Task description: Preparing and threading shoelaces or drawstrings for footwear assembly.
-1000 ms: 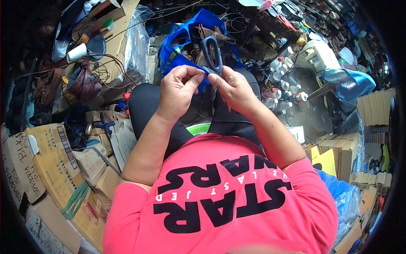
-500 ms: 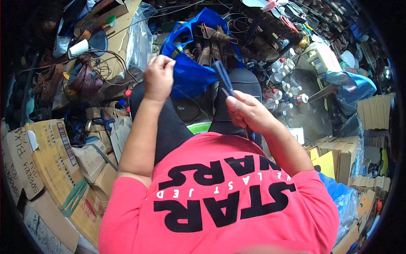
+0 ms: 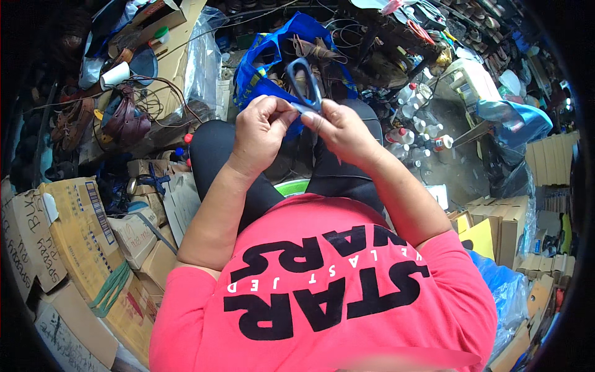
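My left hand is closed in a pinch at its thumb and index finger, over my lap. Whatever lies between those fingertips is too small to make out. Right beside it, my right hand grips a dark blue piece with a long oval loop. The loop sticks up beyond the fingers, and its lower part is hidden in the hand. Both sets of fingertips almost meet at the loop's base. Behind them a blue bag stands open, with brown shoes inside.
Cardboard boxes crowd the left side, below brown sandals and a white roll. Several plastic bottles stand on the floor to the right. A green-rimmed item sits between my legs. More boxes lie at the right.
My left hand has moved right and slightly down, my right hand left and up, so they now meet. The loop piece came along and turned, so its opening faces me.
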`<state>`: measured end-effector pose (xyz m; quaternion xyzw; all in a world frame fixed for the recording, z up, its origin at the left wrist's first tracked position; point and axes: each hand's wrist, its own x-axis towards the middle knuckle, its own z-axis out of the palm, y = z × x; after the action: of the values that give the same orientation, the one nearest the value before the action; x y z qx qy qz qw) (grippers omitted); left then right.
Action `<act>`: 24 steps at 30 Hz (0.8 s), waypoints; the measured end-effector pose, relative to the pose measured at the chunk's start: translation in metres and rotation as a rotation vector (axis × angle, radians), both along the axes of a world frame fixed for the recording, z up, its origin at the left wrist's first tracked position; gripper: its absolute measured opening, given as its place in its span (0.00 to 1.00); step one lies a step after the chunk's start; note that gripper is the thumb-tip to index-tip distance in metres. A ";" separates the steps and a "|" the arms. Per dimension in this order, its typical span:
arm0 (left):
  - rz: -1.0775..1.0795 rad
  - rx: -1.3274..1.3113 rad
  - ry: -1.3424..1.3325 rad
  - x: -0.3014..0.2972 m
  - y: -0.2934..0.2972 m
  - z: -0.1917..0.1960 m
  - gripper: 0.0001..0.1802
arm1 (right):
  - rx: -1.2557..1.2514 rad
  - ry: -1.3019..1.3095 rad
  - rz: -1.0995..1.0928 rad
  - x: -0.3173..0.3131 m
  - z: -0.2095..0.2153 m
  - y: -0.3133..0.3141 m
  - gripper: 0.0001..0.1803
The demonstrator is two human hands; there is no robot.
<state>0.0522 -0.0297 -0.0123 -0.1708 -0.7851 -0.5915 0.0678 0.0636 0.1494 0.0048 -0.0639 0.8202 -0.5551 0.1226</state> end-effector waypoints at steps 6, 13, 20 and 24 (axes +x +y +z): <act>0.432 -0.267 0.285 -0.041 -0.044 -0.014 0.05 | -0.018 -0.264 0.191 0.030 0.029 0.008 0.17; -0.047 0.165 -0.161 -0.013 -0.014 -0.002 0.04 | -0.115 0.066 -0.035 0.000 -0.011 0.019 0.32; -0.040 0.130 -0.172 -0.001 -0.007 0.003 0.03 | -0.032 -0.011 -0.027 -0.001 0.006 -0.008 0.21; 0.038 -0.126 0.175 -0.002 -0.008 0.006 0.02 | -0.091 -0.146 0.079 0.003 -0.005 -0.003 0.21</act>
<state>0.0498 -0.0380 -0.0061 -0.2108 -0.8149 -0.5224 0.1364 0.0667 0.1460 0.0001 -0.0611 0.7797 -0.5898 0.2010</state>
